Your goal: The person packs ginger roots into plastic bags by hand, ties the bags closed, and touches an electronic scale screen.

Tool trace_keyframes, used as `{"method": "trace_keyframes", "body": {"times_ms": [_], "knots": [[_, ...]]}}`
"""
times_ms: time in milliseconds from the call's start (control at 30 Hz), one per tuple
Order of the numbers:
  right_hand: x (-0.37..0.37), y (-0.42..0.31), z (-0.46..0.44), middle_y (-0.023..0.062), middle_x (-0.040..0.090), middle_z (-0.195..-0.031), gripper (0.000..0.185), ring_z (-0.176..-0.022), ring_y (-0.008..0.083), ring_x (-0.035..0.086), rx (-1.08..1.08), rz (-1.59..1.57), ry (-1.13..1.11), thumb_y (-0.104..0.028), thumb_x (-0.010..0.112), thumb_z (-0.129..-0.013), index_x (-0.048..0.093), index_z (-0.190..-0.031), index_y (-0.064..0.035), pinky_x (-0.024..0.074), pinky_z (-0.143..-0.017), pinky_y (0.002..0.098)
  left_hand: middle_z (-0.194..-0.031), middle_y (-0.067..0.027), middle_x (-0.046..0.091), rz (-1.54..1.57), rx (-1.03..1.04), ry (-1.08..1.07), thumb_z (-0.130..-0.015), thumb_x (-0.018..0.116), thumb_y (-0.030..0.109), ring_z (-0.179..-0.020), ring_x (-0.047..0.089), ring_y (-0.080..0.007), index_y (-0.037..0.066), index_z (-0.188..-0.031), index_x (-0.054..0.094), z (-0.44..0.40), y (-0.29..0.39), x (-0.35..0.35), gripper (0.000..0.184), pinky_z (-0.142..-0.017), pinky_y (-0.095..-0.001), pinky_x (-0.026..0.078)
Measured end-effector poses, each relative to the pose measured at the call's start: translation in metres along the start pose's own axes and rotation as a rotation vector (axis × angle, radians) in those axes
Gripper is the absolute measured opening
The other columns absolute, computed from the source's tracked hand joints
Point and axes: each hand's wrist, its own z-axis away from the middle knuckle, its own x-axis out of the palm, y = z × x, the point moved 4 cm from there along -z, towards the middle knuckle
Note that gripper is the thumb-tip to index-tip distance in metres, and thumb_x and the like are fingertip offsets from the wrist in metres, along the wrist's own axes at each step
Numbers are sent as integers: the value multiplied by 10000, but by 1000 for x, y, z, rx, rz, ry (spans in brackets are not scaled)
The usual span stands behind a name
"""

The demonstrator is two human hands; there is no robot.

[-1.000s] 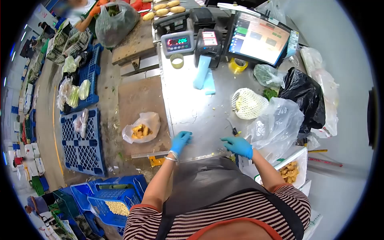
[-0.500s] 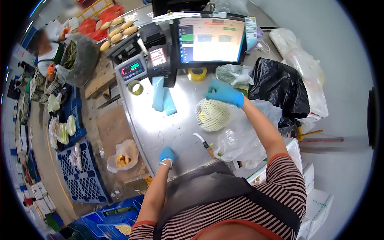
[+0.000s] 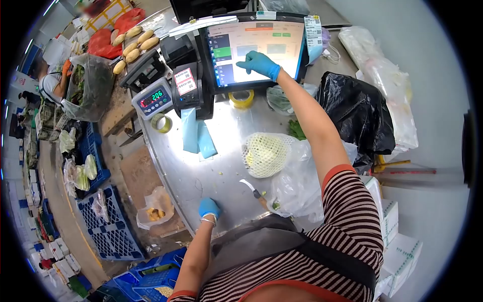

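My right hand (image 3: 260, 66), in a blue glove, is in front of the lit monitor screen (image 3: 284, 35). One finger points out to the left and nothing is held. My left hand (image 3: 209, 207), also gloved in blue, rests closed on the near left part of the metal tabletop (image 3: 201, 183), with no object visible in it. Between the hands, a pale round item in a white foam net (image 3: 264, 154) lies beside a clear plastic bag (image 3: 297, 176). Close to that bag is a curved knife (image 3: 254, 190) with a dark and wooden handle.
Left of the monitor stand a scale display (image 3: 152, 98) and a label printer (image 3: 188, 90) with blue label strips (image 3: 189, 132). Tape rolls (image 3: 241, 98) sit nearby. A black plastic bag (image 3: 354, 118) lies at right. Another person (image 3: 53, 83) works at far left.
My right hand has moved up and away from the foam-netted item to the monitor screen. My left hand stays resting on the tabletop. The camera view has shifted slightly.
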Motion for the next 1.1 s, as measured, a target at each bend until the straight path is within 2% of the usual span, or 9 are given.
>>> {"method": "trace_keyframes", "body": {"times_ms": [367, 467, 567, 600, 767, 900, 1000, 1033, 1100], "knots": [[94, -55, 98, 73, 617, -651, 450, -623, 154, 613, -56, -105, -257, -454, 672, -875, 614, -792, -16, 492, -608, 295, -966, -201, 704, -16, 109, 79, -815, 621, 165, -888, 695, -353, 72, -875, 743, 0, -1, 10, 164, -749, -435, 563], [170, -70, 166, 69, 641, -928, 294, -739, 134, 614, 142, -512, -449, -312, 566, -975, 660, -946, -35, 493, -668, 277, -959, -199, 699, 15, 157, -34, -798, 653, 207, -867, 691, -356, 91, -852, 733, 9, 3, -8, 151, -728, -435, 565], [207, -100, 235, 35, 629, -1053, 378, -877, 76, 553, -125, -361, -333, -237, 550, -982, 578, -1340, -119, 450, -668, 235, -986, -215, 676, 468, 118, 101, -751, 737, 323, -904, 652, -383, 31, -934, 678, 35, -29, -18, 350, -799, -447, 522], [212, -100, 260, 34, 635, -1064, 383, -846, 65, 549, 58, -365, -406, -242, 544, -984, 574, -1344, -114, 432, -640, 220, -980, -215, 675, 645, 127, 66, -759, 740, 334, -884, 647, -378, 21, -971, 669, 46, -46, -31, 385, -803, -433, 512], [222, -102, 371, 29, 652, -979, 384, -661, 44, 506, 419, -544, -421, -241, 520, -996, 568, -1348, -95, 407, -577, 188, -998, -210, 642, 852, -444, 1093, -763, 761, 330, -958, 617, -356, 2, -1065, 631, 102, -198, -55, 464, -815, -448, 493], [239, -127, 394, 48, 662, -1030, 395, -677, 50, 531, 509, -525, -489, -265, 521, -996, 566, -1345, -85, 425, -590, 191, -915, -208, 662, 541, -1262, 1091, -766, 754, 396, -898, 639, -354, -35, -954, 661, 100, -325, -59, 479, -810, -471, 506], [255, -155, 386, 58, 666, -1047, 416, -698, 61, 556, 468, -475, -563, -298, 521, -991, 563, -1347, -87, 436, -602, 194, -945, -223, 687, 890, -1160, 606, -757, 738, 470, -892, 661, -349, -34, -943, 678, 49, -414, -21, 540, -797, -456, 519], [263, -165, 381, 58, 666, -1049, 413, -702, 62, 559, 444, -474, -576, -298, 518, -991, 564, -1346, -92, 437, -607, 196, -928, -200, 709, 1005, -726, 737, -818, 669, 442, -826, 677, -321, -40, -894, 690, -16, -465, 42, 489, -763, -423, 522], [272, -181, 370, 60, 666, -1053, 409, -711, 66, 564, 396, -459, -621, -297, 513, -990, 567, -1346, -103, 440, -616, 199, -836, -127, 712, 1564, -406, 736, -884, 595, 333, -713, 653, -237, -22, -863, 695, -66, -494, 89, 369, -718, -347, 506]]}}
